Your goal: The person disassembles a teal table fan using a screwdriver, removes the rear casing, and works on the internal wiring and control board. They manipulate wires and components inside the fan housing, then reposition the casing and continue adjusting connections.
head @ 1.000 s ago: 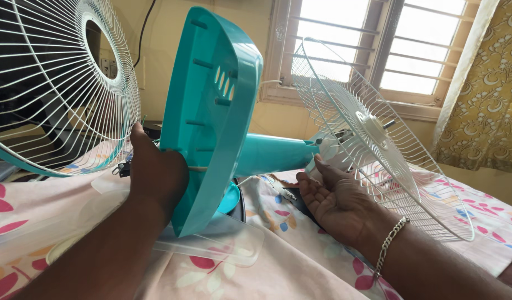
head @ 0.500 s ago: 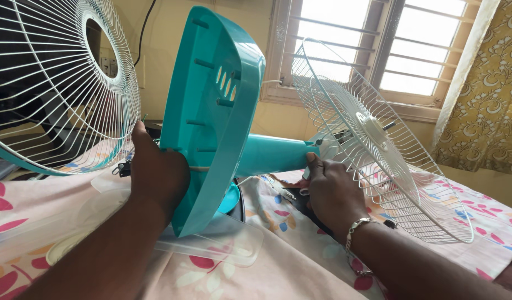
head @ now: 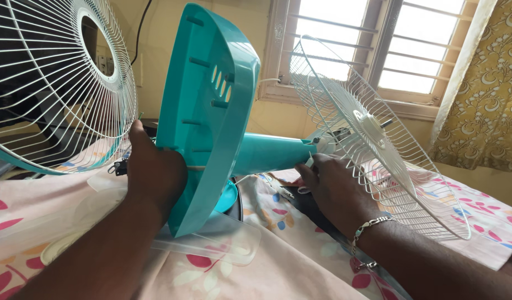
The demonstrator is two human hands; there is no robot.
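Left hand grips the edge of the teal fan base, which lies tipped on the floral bed sheet. Right hand, fingers curled, touches the rear wire guard beside that base's stem.

Our right hand has flipped: a second ago it lay palm up, fingers open, below the rear wire guard at centre right of the frame. By half a second ago it had turned palm down and moved up, and now the fingertips sit at the junction where the teal fan neck meets the guard's hub. The bracelet rotated with the wrist and now lies across its top.
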